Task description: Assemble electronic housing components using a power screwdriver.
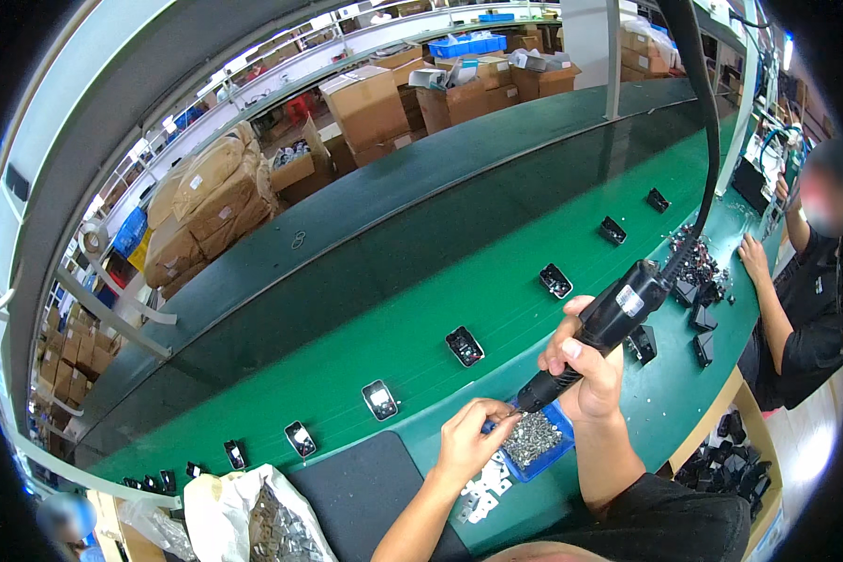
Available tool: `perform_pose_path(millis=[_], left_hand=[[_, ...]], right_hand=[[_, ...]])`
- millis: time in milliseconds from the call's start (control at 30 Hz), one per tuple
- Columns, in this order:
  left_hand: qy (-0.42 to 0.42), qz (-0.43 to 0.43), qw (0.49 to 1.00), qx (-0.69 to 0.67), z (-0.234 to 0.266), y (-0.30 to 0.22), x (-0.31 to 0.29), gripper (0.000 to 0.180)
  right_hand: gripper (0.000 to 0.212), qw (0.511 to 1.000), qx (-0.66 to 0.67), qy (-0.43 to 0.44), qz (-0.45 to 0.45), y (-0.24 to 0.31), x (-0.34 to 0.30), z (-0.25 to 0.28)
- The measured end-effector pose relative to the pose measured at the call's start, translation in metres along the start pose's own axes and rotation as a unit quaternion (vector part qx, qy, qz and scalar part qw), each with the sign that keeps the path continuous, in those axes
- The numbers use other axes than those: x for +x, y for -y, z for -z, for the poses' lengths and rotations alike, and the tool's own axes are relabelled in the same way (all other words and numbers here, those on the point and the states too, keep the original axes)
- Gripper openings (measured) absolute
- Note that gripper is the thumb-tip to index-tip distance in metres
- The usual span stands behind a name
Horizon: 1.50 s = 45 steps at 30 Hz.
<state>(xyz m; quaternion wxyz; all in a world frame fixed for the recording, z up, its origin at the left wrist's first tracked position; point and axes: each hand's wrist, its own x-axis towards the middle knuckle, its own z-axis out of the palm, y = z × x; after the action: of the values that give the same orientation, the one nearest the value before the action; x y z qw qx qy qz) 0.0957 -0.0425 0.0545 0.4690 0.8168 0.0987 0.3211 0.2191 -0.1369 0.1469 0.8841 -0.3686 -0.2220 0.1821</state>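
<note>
A black corded electric screwdriver slants down to the left, wrapped in the fingers of my right hand. Its tip ends above a blue tray full of small metal screws. My left hand is closed in a pinch right at the tip, over the tray's left edge. Whatever sits between those fingertips is too small to make out. Several small white plates lie beside the tray, below my left hand.
Black casings, such as this one, stand in a row along the green belt. A dark mat and a white sack of metal pieces lie left. At right, a co-worker sits near loose black parts and a carton.
</note>
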Motion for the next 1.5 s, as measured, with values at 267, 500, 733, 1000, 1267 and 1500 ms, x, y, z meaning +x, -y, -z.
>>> perform_pose_path(millis=[267,500,733,1000,1267,1500], left_hand=[[-0.008,-0.011,1.0,-0.026,0.0,0.007,-0.002,0.019],[-0.028,-0.038,0.998,-0.036,-0.004,0.013,-0.006,0.016],[-0.021,-0.065,0.997,-0.031,-0.003,0.014,-0.006,0.015],[-0.016,0.134,0.967,-0.216,-0.012,0.015,-0.012,0.019],[0.013,0.129,0.965,-0.227,-0.01,0.004,-0.013,0.013],[-0.005,0.129,0.937,-0.324,-0.015,0.011,-0.005,0.011]], right_hand=[[0.044,0.999,-0.022,-0.021,0.011,-0.002,0.002,-0.001],[0.044,1.0,0.019,0.001,0.012,-0.002,0.002,0.005],[0.044,0.998,0.059,0.016,-0.005,-0.001,0.004,0.007],[0.044,0.999,0.041,-0.006,0.024,0.0,0.004,0.005],[0.046,0.999,0.033,-0.006,0.02,0.005,0.0,0.012],[0.045,0.996,0.065,0.048,0.04,0.01,0.004,0.018]])
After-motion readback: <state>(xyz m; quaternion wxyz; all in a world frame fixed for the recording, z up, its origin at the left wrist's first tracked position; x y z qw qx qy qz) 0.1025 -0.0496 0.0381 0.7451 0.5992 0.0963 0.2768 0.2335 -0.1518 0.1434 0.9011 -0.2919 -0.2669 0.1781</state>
